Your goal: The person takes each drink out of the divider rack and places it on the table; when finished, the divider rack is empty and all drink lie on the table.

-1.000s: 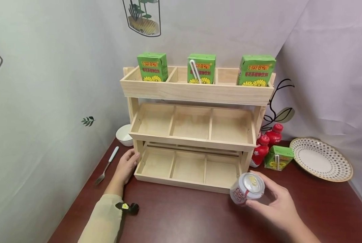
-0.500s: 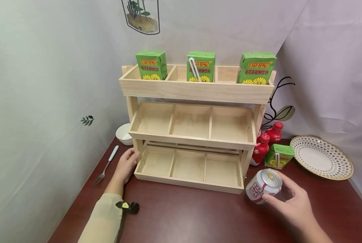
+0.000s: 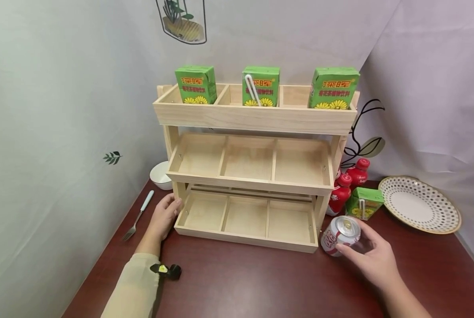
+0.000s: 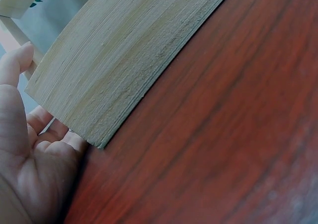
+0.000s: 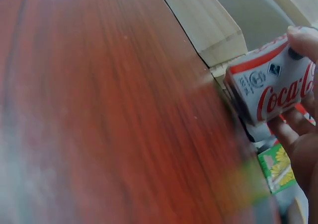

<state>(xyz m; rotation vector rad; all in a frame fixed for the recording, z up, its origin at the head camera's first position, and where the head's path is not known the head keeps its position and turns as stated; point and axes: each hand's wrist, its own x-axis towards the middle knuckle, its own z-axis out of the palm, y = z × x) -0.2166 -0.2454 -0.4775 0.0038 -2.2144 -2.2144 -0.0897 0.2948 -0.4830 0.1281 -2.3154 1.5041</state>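
**Right hand [image 3: 376, 263] grips can [image 3: 334, 238]; left hand [image 3: 164, 217] holds wooden rack [image 3: 254, 118]**

Nearest the camera, a pale sleeve [image 3: 131, 285] with a black device [image 3: 174, 272] at the cuff lies over the dark red table [image 3: 241, 287]. The right forearm, bare where visible, enters from the lower right corner.

The right hand is closed on the silver can, thumb along its near side, fingers bent round the far side. The can is just beside the right front corner of the bottom tray [image 3: 246, 240], its top facing up and its lettering partly exposed. Contact between its base and the table cannot be confirmed.

The left arm extends forward to the rack's lower left upright [image 3: 179, 190]. The thumb bears on the upright with the fingers curled at its outer side; some fingertips are hidden.

A fork [image 3: 137, 219] lies left of that hand. Beyond the can are a green carton [image 3: 364, 204] and red bottles [image 3: 340, 195], with a dotted plate [image 3: 439, 201] to their right. A white bowl [image 3: 161, 176] sits behind the left hand. Three green cartons [image 3: 260, 86] stand in the top tier, one per compartment.
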